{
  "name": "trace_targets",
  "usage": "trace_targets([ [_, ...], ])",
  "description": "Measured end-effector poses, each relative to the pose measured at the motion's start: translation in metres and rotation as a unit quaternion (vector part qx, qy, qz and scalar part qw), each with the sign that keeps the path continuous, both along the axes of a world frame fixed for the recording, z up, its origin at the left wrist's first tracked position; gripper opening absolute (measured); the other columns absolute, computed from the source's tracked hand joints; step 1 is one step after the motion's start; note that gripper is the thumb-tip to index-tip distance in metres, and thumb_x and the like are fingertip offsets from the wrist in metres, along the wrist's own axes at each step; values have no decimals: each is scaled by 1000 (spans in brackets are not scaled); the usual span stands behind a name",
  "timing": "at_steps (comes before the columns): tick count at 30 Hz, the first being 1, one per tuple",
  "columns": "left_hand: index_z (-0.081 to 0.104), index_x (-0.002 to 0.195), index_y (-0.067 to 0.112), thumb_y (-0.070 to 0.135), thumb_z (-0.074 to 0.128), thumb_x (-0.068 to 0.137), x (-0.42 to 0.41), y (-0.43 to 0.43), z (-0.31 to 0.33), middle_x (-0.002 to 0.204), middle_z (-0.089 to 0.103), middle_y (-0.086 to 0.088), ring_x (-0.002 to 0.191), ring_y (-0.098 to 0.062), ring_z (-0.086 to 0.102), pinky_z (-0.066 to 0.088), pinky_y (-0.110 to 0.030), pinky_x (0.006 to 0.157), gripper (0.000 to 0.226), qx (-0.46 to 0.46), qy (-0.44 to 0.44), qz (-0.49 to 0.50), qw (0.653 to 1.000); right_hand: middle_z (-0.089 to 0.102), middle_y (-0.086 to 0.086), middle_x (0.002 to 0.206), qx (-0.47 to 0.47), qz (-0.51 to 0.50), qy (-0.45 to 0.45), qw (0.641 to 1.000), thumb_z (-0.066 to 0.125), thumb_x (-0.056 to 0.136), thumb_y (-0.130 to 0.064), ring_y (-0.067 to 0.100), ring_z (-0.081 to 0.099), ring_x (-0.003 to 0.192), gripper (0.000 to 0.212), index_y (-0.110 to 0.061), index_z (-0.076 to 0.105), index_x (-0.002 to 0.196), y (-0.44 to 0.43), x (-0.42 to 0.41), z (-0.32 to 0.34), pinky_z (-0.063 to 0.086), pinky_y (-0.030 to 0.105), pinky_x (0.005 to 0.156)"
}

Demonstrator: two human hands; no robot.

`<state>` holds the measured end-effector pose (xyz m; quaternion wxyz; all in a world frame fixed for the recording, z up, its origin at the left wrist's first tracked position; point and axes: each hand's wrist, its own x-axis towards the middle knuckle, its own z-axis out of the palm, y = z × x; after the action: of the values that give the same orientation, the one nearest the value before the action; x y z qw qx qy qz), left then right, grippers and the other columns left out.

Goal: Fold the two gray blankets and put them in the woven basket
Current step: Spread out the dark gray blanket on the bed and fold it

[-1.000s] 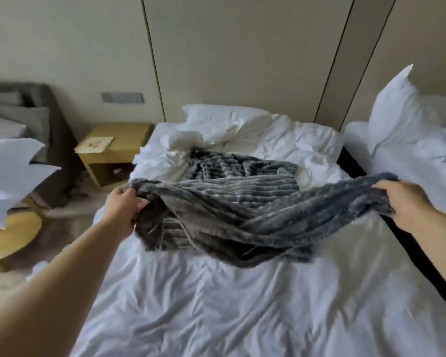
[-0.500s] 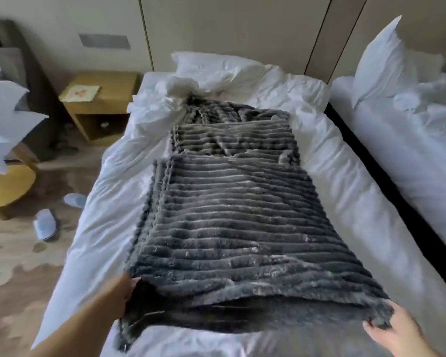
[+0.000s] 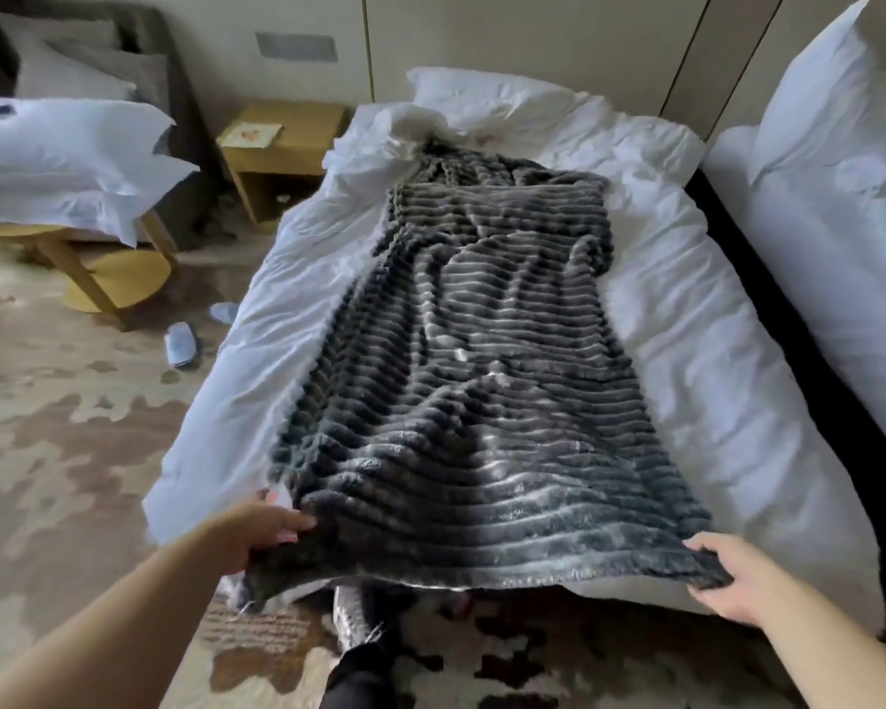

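Note:
A gray ribbed blanket lies stretched lengthwise down the white bed, from the pillows to the foot edge. My left hand grips its near left corner. My right hand grips its near right corner, just past the foot of the mattress. A second gray layer shows at the far end near the pillows; I cannot tell whether it is a separate blanket. No woven basket is in view.
A wooden nightstand stands left of the bed head. A low wooden table bearing white pillows is at the left, with slippers on the patterned carpet. A second white bed lies to the right across a narrow dark gap.
The blanket went from bunched and lifted in both hands to spread flat along the bed. My hands pulled its near edge back to the foot of the mattress.

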<state>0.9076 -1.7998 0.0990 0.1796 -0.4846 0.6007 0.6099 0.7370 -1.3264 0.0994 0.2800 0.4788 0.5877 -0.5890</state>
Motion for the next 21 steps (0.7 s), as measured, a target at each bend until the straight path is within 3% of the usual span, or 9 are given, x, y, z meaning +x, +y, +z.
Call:
trace_targets([
  [2, 54, 116, -4, -8, 75, 62, 21, 12, -2, 87, 64, -26, 64, -29, 57, 52, -34, 59, 59, -81, -14, 4, 997, 49, 5, 102, -1, 15, -11, 1000, 52, 91, 0, 24, 57, 79, 9, -7, 47, 89, 10, 23, 4, 43, 29, 84],
  [5, 67, 94, 0, 6, 75, 58, 48, 22, 3, 71, 62, -17, 62, -25, 55, 47, -31, 65, 37, -216, -12, 63, 974, 53, 11, 81, -22, 26, -4, 999, 55, 92, -3, 23, 50, 55, 16, -9, 48, 78, 27, 49, 6, 27, 26, 55],
  [9, 66, 97, 0, 28, 67, 83, 73, 21, 11, 81, 64, -18, 77, -33, 59, 49, -35, 72, 31, -312, 5, 70, 947, 56, 11, 95, -5, -16, 62, 998, 63, 89, -13, 27, 53, 82, 12, -9, 53, 94, 36, 80, 23, 42, 34, 67],
  [11, 62, 107, 0, 31, 65, 86, 79, 19, 22, 80, 61, -15, 72, -30, 58, 49, -34, 67, 37, -309, 34, 90, 946, 52, 13, 116, -2, -46, 109, 993, 60, 91, -15, 35, 52, 108, 23, -11, 50, 111, 41, 90, 37, 44, 44, 87],
  [14, 44, 133, 7, 23, 63, 90, 86, 13, 48, 78, 56, -16, 51, -23, 49, 41, -25, 43, 49, -200, 139, 176, 954, 50, 16, 124, -77, -148, 213, 963, 49, 94, -4, 33, 51, 119, 25, -10, 52, 118, 51, 101, 65, 40, 43, 101],
  [17, 30, 144, 14, 12, 56, 94, 105, 6, 56, 67, 49, -14, 30, -17, 41, 32, -17, 33, 56, -95, 217, 247, 940, 60, 24, 118, -106, -178, 282, 937, 55, 85, 8, 7, 59, 72, 17, -1, 62, 97, 61, 126, 86, 45, 31, 82],
  [18, 32, 142, 11, 11, 55, 94, 117, 6, 51, 64, 46, -13, 28, -16, 38, 32, -17, 34, 52, -98, 207, 247, 942, 64, 29, 113, -106, -164, 276, 941, 60, 85, 5, 9, 57, 66, 14, 3, 64, 98, 65, 132, 80, 45, 36, 77],
  [20, 48, 119, 2, 11, 57, 94, 143, 12, 32, 62, 43, -12, 31, -17, 36, 30, -16, 36, 28, -129, 156, 202, 958, 62, 19, 121, -83, -212, 250, 941, 57, 90, -3, 27, 62, 90, 24, 0, 61, 113, 78, 150, 51, 46, 41, 86],
  [21, 52, 102, -1, 11, 59, 93, 155, 17, 22, 62, 44, -13, 33, -17, 36, 29, -16, 37, 16, -139, 130, 188, 963, 58, 12, 128, -52, -206, 251, 944, 47, 95, -3, 22, 61, 101, 22, -5, 59, 114, 79, 164, 45, 46, 36, 90],
])
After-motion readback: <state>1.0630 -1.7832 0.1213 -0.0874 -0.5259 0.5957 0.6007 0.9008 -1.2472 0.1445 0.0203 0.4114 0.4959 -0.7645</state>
